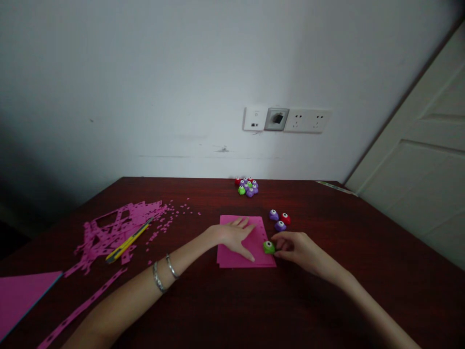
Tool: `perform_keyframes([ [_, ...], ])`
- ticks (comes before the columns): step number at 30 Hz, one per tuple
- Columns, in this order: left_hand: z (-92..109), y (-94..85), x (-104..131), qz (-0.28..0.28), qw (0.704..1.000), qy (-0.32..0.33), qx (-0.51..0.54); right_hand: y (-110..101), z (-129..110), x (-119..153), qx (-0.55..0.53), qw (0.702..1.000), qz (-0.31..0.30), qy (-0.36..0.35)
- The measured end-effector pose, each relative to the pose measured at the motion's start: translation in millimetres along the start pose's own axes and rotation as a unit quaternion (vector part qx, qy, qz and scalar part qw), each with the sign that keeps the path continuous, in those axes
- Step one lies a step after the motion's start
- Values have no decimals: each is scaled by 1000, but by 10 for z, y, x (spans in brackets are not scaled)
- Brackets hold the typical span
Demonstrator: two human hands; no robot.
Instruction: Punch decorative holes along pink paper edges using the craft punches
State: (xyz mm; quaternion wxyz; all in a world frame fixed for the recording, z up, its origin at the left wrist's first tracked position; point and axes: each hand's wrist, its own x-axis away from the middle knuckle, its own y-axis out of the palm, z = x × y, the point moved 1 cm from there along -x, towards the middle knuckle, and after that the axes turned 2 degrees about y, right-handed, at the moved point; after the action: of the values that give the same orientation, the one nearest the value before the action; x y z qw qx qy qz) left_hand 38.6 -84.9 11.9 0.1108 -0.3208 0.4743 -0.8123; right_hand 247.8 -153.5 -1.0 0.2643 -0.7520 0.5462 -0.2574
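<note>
While paper lies flat, the right hand holds a rounded punch.

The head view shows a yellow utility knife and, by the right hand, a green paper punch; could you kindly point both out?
Yellow utility knife [130, 241], head view: middle of handle.
Green paper punch [269, 250], head view: body below the eye.

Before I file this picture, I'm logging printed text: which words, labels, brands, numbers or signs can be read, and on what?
No readable text.
White wall plate: faint mark, too small to read.
Yellow cutter: any marking too blurred to read.
Stacked pink sheets, green one-eyed piece: no lettering shows.
</note>
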Motion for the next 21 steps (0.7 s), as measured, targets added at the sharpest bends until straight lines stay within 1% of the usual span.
perform_keyframes([
  [2,27,-28,15,24,999,25,7,-29,2,12,-34,999,-2,37],
  [3,48,-51,25,49,998,38,11,-37,0,13,-48,997,-5,60],
  [5,96,-109,43,122,991,53,18,-37,-4,-2,-76,992,-9,104],
  [7,131,-165,46,200,978,44,32,-19,-5,-34,-102,985,-24,135],
  [8,137,-182,36,227,972,33,47,-7,-4,-53,-111,982,-34,146],
  [9,133,-188,17,238,968,23,73,5,-1,-72,-118,980,-44,156],
  [10,120,-181,-11,232,966,16,110,15,2,-89,-123,977,-54,163],
  [11,100,-162,-46,209,965,13,156,24,6,-103,-125,976,-65,168],
  [13,52,-103,-121,142,956,20,255,36,13,-119,-124,973,-85,175],
  [15,14,-45,-178,92,942,32,321,44,16,-126,-119,973,-98,174],
  [18,8,-7,-206,53,933,40,353,57,19,-135,-116,974,-104,167],
  [21,61,-23,-201,22,931,36,362,67,18,-149,-120,974,-103,163],
])
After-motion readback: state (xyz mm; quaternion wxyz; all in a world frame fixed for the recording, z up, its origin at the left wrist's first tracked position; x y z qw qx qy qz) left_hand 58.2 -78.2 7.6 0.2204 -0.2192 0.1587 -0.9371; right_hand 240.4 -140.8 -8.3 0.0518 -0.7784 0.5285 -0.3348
